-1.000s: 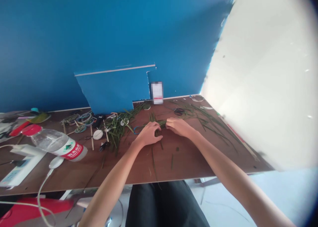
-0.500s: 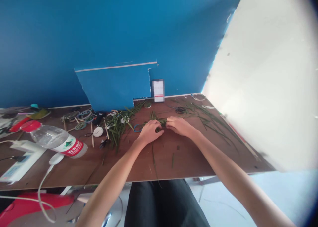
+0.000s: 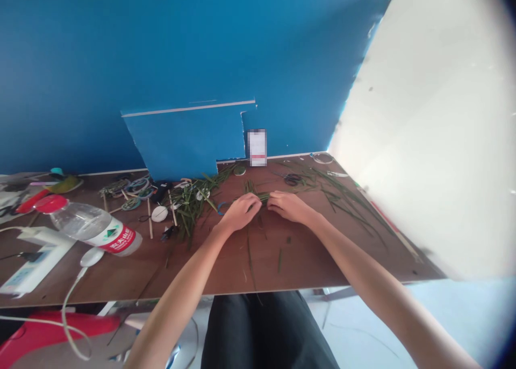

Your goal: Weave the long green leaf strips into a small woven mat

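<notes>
My left hand (image 3: pixel 239 212) and my right hand (image 3: pixel 289 205) meet over the middle of the brown table (image 3: pixel 306 261). Both are closed, pinching a small bundle of thin green leaf strips (image 3: pixel 255 191) that pokes out between and behind the fingers. A blue ring (image 3: pixel 220 208) lies just left of my left hand. Loose green strips (image 3: pixel 249 253) lie on the wood in front of my hands.
A pile of green strips (image 3: pixel 189 205) lies left of my hands; more strips (image 3: pixel 342 199) and scissors (image 3: pixel 291 179) to the right. A lying water bottle (image 3: pixel 91 226), white power strip (image 3: pixel 30 261), white cable, rings (image 3: pixel 137 189) and sticks fill the left. Blue wall behind.
My left hand has shifted slightly back along the bundle and its fingers have re-closed on the strips. My right hand has barely moved.
</notes>
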Action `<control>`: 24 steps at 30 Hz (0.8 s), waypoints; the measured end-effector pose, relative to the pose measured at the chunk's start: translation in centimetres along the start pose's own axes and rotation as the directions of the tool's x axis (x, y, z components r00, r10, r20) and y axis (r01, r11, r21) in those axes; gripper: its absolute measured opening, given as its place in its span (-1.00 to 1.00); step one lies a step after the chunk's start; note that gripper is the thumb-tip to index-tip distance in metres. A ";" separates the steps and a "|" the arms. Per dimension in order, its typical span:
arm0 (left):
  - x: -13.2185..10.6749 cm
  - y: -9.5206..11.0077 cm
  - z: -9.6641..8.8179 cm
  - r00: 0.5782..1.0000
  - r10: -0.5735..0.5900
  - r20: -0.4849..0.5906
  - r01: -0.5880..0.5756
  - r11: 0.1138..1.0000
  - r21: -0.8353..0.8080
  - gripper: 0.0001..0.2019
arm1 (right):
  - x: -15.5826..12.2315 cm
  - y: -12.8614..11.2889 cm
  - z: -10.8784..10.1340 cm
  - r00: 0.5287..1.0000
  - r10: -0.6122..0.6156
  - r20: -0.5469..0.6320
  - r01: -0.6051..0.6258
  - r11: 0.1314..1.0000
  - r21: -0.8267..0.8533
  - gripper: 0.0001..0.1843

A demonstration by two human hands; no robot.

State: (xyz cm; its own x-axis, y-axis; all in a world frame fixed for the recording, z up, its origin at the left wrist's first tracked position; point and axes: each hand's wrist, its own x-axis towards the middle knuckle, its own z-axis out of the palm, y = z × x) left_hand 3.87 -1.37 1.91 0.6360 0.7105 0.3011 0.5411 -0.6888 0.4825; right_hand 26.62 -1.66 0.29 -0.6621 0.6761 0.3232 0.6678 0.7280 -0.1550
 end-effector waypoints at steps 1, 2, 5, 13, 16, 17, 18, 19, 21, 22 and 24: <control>0.0 -0.2 -0.2 1.000 0.005 -0.010 -0.005 1.000 -0.016 -0.64 | 0.0 0.0 0.0 1.000 0.000 0.003 0.000 1.000 -0.004 -0.76; 0.0 -0.4 -0.4 1.000 0.002 -0.015 -0.002 1.000 -0.022 -0.63 | 0.0 0.0 0.1 1.000 0.000 0.004 0.000 1.000 -0.004 -0.76; 0.0 -0.9 -0.5 1.000 0.007 0.003 -0.007 1.000 0.003 -0.73 | 0.0 -0.1 0.1 1.000 0.008 0.001 -0.009 1.000 0.011 -0.76; -0.1 -1.2 0.0 0.995 0.064 0.076 -0.072 0.990 0.117 -0.88 | -0.1 -0.3 0.0 1.000 0.013 -0.016 -0.012 1.000 0.025 -0.75; -0.1 -1.1 0.1 0.995 0.058 0.076 -0.068 0.988 0.139 -0.83 | -0.1 -0.3 0.1 1.000 0.014 -0.013 -0.014 1.000 0.011 -0.75; -0.1 -1.1 0.1 0.996 0.056 0.074 -0.066 0.987 0.144 -0.83 | -0.1 -0.3 0.1 1.000 0.015 -0.012 -0.015 1.000 0.010 -0.75; -0.1 -1.1 0.1 0.996 0.056 0.070 -0.066 0.987 0.148 -0.83 | -0.1 -0.3 0.2 1.000 0.015 -0.013 -0.014 1.000 0.010 -0.75; -0.1 -1.1 0.2 0.996 0.058 0.068 -0.067 0.986 0.150 -0.84 | -0.1 -0.3 0.2 1.000 0.014 -0.015 -0.013 1.000 0.010 -0.76; -0.1 -1.0 0.4 0.996 0.061 0.060 -0.070 0.987 0.146 -0.84 | -0.1 -0.3 0.2 1.000 0.010 -0.023 -0.010 1.000 0.008 -0.76; 0.0 -0.9 0.5 0.997 0.060 0.048 -0.066 0.988 0.142 -0.84 | -0.1 -0.3 0.1 1.000 0.006 -0.027 -0.006 1.000 0.005 -0.77; 0.0 -0.8 0.7 0.999 0.048 0.012 -0.049 0.990 0.136 -0.83 | 0.0 -0.4 0.1 0.999 -0.004 -0.036 0.004 1.000 -0.004 -0.77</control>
State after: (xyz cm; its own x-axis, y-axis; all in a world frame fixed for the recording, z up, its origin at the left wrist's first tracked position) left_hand 3.79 -0.91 0.97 0.6675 0.6751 0.3140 0.5792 -0.7359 0.3508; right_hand 26.26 -1.95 0.25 -0.6522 0.6688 0.3568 0.6666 0.7301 -0.1502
